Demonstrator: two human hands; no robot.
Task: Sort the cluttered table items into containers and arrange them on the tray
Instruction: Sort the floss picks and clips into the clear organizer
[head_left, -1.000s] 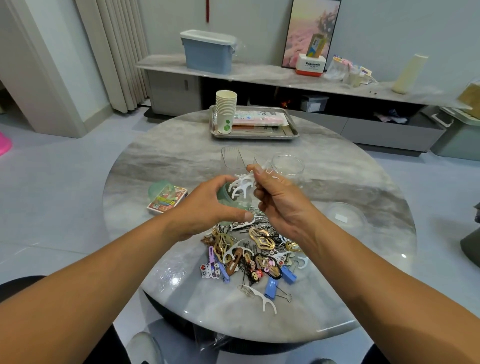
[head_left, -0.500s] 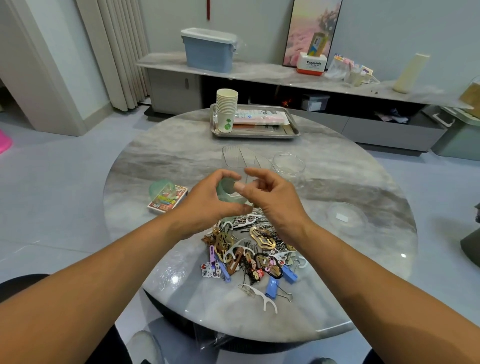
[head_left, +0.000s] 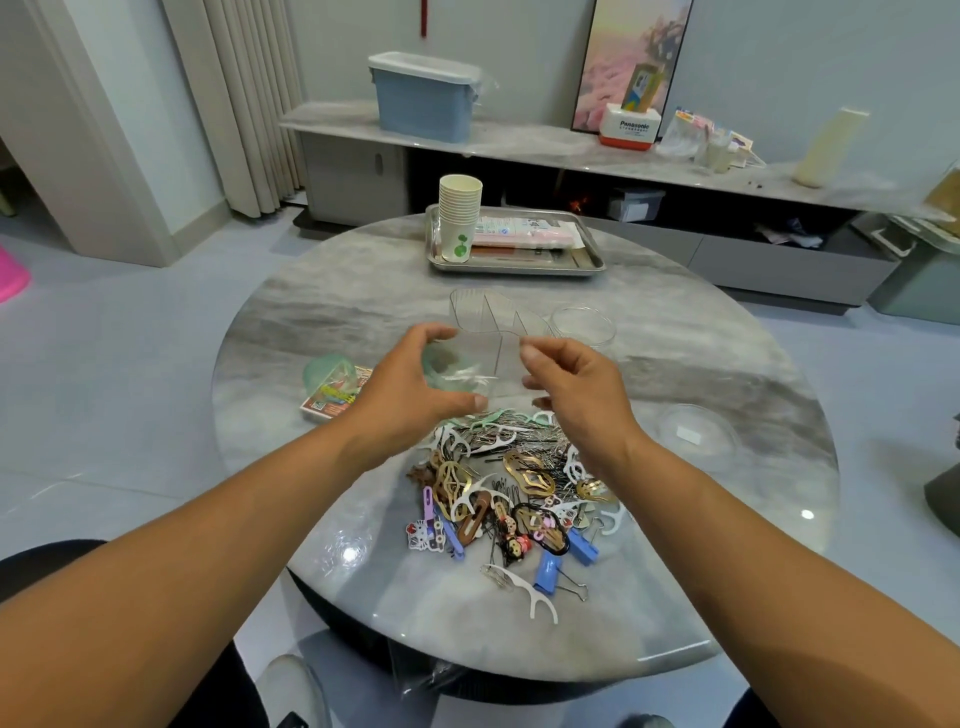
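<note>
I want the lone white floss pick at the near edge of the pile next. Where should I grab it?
Pinch the floss pick by its straight handle, coming from above. It lies flat and apart from the heap; its forked head points toward you, and a paper clip lies against the far end.

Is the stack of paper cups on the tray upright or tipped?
Upright: the paper cups stand mouth-up at the tray's left end.
</note>
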